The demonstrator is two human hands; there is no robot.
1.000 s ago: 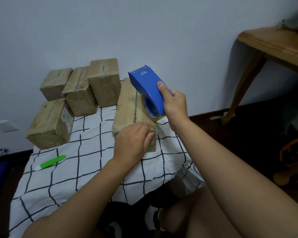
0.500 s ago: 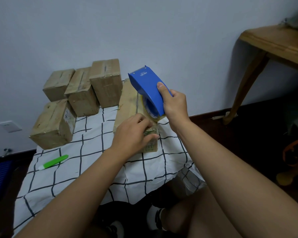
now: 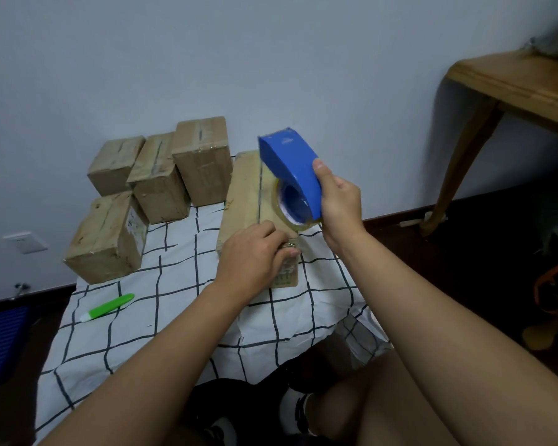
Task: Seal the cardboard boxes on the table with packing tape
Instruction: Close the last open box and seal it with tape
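Note:
A long cardboard box (image 3: 244,194) lies on the checked tablecloth (image 3: 174,284), its near end toward me. My right hand (image 3: 339,201) grips a blue tape dispenser (image 3: 292,175) holding a roll of clear tape, raised just above the box's top near its front. My left hand (image 3: 255,255) lies over the box's near top edge, its fingers curled down onto the front face and pinching the tape end there. Several more cardboard boxes (image 3: 200,159) stand at the back left against the wall, and one (image 3: 105,236) lies closer on the left.
A green and white utility knife (image 3: 107,307) lies on the cloth at the front left. A wooden table (image 3: 516,82) stands at the right. A wall socket (image 3: 25,242) sits low on the left wall. Dark floor surrounds the table.
My left hand has slid a little forward and down over the box's front edge. The dispenser has stayed almost where it was above the box.

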